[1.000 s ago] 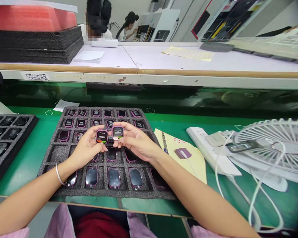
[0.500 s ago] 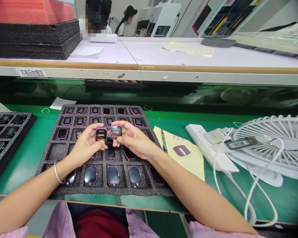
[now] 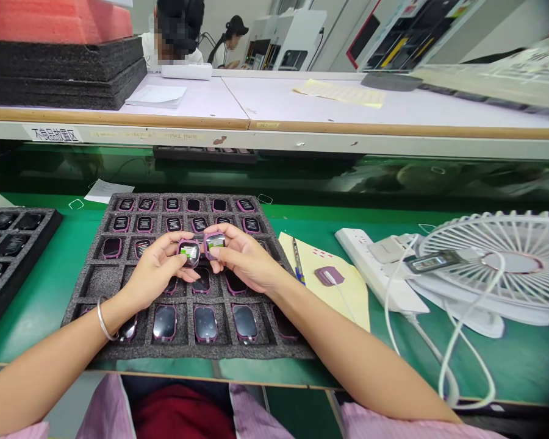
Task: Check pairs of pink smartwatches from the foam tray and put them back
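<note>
Two purple-framed smartwatch bodies without straps are held side by side above a dark foam tray. My left hand grips the left smartwatch, its thumb on the lower edge of the screen. My right hand pinches the right smartwatch, thumb across the lower part of its screen. Both screens are lit, with white and green areas too small to read. Below them, most tray pockets hold similar watches, such as a dark-screened one in the front row; one pocket at left is bare.
A second foam tray of dark watches lies at left. To the right are yellow paper, a pen, a purple charging piece, a power strip, looping white cables and a white fan. Two people are beyond the shelf.
Both screens have switched from dark displays with text and a red-green strip to brighter white and green ones. My right thumb has moved onto its screen. The whole view has shifted slightly.
</note>
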The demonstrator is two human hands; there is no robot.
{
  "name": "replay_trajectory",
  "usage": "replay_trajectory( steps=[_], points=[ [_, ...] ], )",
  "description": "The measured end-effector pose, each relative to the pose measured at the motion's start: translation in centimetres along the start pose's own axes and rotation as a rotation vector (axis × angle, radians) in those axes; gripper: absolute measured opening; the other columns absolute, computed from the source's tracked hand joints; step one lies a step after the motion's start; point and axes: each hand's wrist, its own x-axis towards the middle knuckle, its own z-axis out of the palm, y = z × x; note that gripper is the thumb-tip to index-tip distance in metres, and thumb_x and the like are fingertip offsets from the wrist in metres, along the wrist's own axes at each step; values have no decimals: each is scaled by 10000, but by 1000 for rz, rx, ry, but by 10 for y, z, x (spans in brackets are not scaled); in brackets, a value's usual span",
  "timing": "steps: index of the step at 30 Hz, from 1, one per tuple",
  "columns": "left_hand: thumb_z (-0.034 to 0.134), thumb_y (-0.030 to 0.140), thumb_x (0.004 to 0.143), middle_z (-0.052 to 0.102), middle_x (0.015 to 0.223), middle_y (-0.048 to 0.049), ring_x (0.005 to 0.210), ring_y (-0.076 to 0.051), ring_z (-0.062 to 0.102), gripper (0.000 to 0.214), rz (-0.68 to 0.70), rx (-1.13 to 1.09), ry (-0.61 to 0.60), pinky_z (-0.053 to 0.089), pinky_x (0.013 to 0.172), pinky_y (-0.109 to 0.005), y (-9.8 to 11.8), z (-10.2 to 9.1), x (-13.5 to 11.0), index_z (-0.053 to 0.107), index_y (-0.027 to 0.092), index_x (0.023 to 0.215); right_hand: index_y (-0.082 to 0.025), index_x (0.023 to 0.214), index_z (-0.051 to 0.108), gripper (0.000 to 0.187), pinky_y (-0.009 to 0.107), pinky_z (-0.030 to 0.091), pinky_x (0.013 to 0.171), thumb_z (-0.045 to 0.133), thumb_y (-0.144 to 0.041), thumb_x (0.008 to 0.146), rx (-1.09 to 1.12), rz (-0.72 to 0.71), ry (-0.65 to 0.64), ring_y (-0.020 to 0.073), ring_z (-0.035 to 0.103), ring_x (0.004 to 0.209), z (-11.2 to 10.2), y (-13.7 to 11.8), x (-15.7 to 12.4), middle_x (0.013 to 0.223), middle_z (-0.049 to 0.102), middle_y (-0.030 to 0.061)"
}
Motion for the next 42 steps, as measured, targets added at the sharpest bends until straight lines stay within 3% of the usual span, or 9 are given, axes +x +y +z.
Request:
replay_trajectory(
  steps=[19,22,25,29,36,42],
  points=[
    [761,314,762,759,975,-40,659,-200,776,475,-38,-35,8,652,681,-325,5,-1,-1,635,173,1198,-205,1124,626,425,239,537,580,843,-176,759,-7,-12,-9,97,633,588,2,-3,-1,887,713,-18],
    [753,303,768,755,953,-36,661,-196,772,448,-26,-40,4,643,682,-322,3,-2,-1,643,176,1184,-209,1126,635,421,239,545,593,866,-217,775,7,-8,-12,100,640,597,2,-3,-1,880,713,-18],
    [747,292,767,738,952,-22,668,-184,767,405,16,-55,14,635,685,-312,7,-2,2,660,180,1146,-206,1125,659,403,236,543,600,871,-377,826,38,-28,4,112,667,619,3,-8,1,866,721,-10],
    [750,309,759,725,972,-22,688,-193,770,403,119,-79,4,630,685,-314,32,0,5,668,173,1128,-197,1110,689,444,239,530,589,813,-547,867,68,-101,25,128,691,605,12,-31,4,902,766,29],
    [701,333,793,756,964,-55,660,-192,756,431,349,-46,-19,628,662,-328,105,20,-5,628,144,1173,-208,1081,689,342,254,534,572,778,-477,888,-16,-319,-18,141,684,590,49,-99,5,878,757,27],
    [684,377,793,749,885,-31,617,-177,736,403,518,0,-2,617,615,-312,144,34,-12,632,148,1122,-211,1071,674,349,255,503,534,764,-479,867,-66,-471,-28,130,656,543,75,-137,8,841,721,4]
  ],
)
